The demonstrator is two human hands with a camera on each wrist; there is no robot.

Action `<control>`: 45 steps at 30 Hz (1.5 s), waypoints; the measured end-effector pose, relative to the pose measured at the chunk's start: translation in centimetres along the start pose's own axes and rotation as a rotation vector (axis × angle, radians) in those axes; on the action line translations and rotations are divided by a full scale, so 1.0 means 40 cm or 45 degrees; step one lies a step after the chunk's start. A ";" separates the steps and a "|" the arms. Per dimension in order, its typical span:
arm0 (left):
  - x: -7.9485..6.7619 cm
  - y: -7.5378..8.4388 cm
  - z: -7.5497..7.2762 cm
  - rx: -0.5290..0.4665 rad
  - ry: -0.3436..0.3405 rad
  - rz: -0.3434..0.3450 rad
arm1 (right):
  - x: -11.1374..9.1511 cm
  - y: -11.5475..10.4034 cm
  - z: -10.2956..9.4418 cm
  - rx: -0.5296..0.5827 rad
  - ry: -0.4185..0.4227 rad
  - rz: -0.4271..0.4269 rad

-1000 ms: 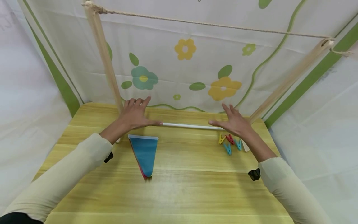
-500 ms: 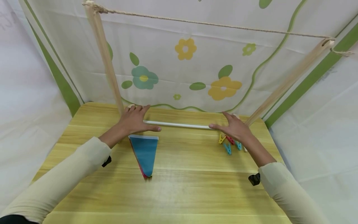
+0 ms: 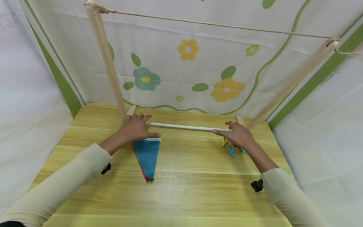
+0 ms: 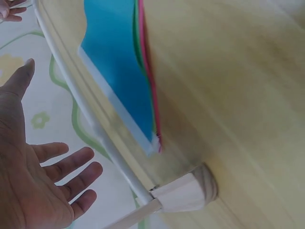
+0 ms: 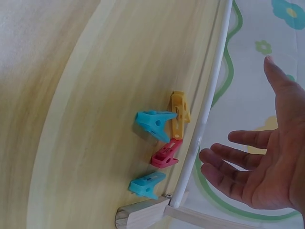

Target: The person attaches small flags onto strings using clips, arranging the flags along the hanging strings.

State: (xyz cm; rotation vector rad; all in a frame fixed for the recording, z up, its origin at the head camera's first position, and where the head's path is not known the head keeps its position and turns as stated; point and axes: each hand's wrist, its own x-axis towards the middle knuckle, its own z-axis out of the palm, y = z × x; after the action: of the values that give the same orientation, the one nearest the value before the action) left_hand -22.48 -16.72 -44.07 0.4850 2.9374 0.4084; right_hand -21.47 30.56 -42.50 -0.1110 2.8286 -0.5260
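My left hand (image 3: 135, 127) is held over the left end of a white rod (image 3: 184, 126), thumb spread and nothing in its grasp. Fingers slightly bent, my right hand (image 3: 239, 135) hovers over the rod's right end, also holding nothing. In the left wrist view, the left palm (image 4: 33, 191) shows bare, apart from the rod. Just below the left hand lie stacked triangular pennants (image 3: 146, 159), blue on top, with pink and green edges beneath. Beside the right hand are several clothespins: yellow (image 5: 179, 114), red (image 5: 167, 153) and blue (image 5: 155, 124).
Two wooden posts (image 3: 112, 74) stand on wooden feet (image 4: 183, 193), joined low down by the white rod. A twine line (image 3: 204, 23) is tied between their tops. Behind hangs a white flowered cloth (image 3: 170, 41). Everything stands on a wood-grain table (image 3: 181, 189).
Both hands have come lower and slightly nearer the body, uncovering the back ends of the wooden feet. The left thumb now covers part of the pennants' top edge; the frame stays put.
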 end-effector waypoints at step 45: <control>-0.035 -0.118 0.066 -0.010 0.017 0.279 | 0.023 0.011 0.078 0.004 0.034 -0.020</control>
State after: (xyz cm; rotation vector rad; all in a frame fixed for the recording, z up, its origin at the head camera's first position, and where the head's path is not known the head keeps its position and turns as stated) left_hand -22.08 -20.86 -47.83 0.8105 2.9032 0.4495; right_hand -21.52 29.80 -45.67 -0.1268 2.8547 -0.5393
